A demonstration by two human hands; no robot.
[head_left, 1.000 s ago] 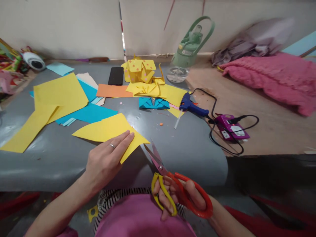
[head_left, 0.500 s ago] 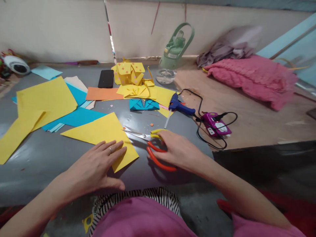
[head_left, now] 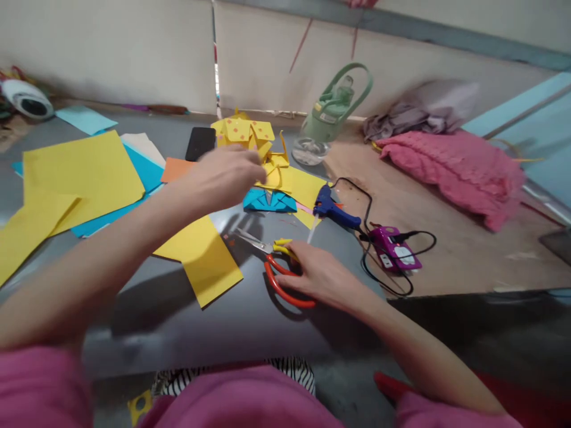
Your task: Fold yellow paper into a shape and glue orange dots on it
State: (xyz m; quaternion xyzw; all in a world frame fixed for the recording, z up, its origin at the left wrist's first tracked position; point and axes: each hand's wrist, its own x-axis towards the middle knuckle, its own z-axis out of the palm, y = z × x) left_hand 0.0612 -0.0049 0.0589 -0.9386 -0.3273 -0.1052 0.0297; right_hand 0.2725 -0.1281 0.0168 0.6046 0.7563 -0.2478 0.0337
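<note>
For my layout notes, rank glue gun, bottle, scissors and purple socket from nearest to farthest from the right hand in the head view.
1. Scissors: held in the right hand.
2. Glue gun: just ahead, slightly right.
3. Purple socket: off to the right.
4. Bottle: ahead, at the back.

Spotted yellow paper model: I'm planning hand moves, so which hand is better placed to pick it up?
Probably the left hand: it's nearer the model, with nothing visibly held. The right hand holds red-and-yellow-handled metal scissors.
</note>
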